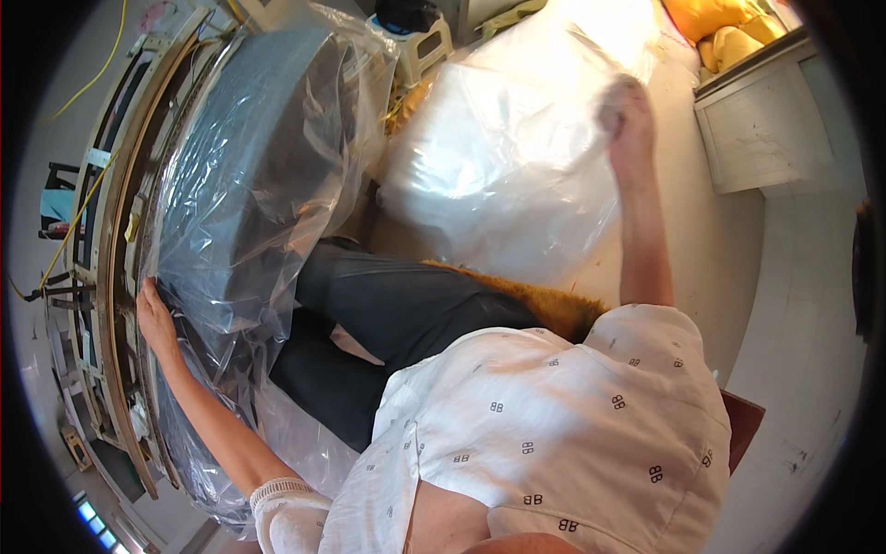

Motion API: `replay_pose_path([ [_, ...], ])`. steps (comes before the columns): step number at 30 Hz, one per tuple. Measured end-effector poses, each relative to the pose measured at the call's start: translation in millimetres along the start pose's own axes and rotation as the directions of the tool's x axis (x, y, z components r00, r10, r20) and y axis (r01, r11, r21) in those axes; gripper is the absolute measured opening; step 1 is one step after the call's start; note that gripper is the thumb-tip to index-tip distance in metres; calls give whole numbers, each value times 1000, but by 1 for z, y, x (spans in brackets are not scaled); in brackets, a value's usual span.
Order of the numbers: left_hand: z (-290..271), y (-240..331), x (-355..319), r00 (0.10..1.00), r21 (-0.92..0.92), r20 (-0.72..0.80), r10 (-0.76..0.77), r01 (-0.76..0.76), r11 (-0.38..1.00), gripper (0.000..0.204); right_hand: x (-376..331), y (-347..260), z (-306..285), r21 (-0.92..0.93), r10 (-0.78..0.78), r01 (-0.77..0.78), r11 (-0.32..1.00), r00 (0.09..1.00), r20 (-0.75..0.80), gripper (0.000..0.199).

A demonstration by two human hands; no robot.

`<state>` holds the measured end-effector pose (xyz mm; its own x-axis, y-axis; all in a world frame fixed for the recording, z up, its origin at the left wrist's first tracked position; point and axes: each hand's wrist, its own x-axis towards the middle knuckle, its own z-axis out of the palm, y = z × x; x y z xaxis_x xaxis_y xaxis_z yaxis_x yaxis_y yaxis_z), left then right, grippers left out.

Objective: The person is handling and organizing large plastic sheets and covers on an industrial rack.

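Observation:
My left hand [157,321] lies on the near edge of a long wooden frame [118,240], its fingers stretched out along the border of a clear plastic sheet [286,198]. That sheet covers a dark, greyish-blue surface [208,175] stretched on the frame, and its folds hang down toward my legs. Out to the right, my right hand [628,115] is raised and smeared by motion. Its fingers are closed on a large, bright clear plastic sheet [517,138], which billows out between the hand and the frame. Whether the two stretches of plastic join is hidden.
A brown furry cover [544,300] is under me on the seat. A pale stool [426,51] with a dark item on it stands at the back. To the right is a whitish cabinet [766,125] with yellow-orange bundles [729,32] beside it. A yellow cord [92,78] runs past the frame.

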<state>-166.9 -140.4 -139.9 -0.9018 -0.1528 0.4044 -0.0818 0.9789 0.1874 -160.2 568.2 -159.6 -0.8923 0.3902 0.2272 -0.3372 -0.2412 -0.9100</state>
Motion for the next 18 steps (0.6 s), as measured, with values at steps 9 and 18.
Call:
replay_pose_path([
  [9,-32,390,-88,798,-862,469,377,323,390,56,-59,-15,138,-216,-21,212,953,758,652,7],
  [18,-68,366,-61,811,-903,430,397,399,161,7,67,32,-8,-914,198,397,86,892,406,36],
])
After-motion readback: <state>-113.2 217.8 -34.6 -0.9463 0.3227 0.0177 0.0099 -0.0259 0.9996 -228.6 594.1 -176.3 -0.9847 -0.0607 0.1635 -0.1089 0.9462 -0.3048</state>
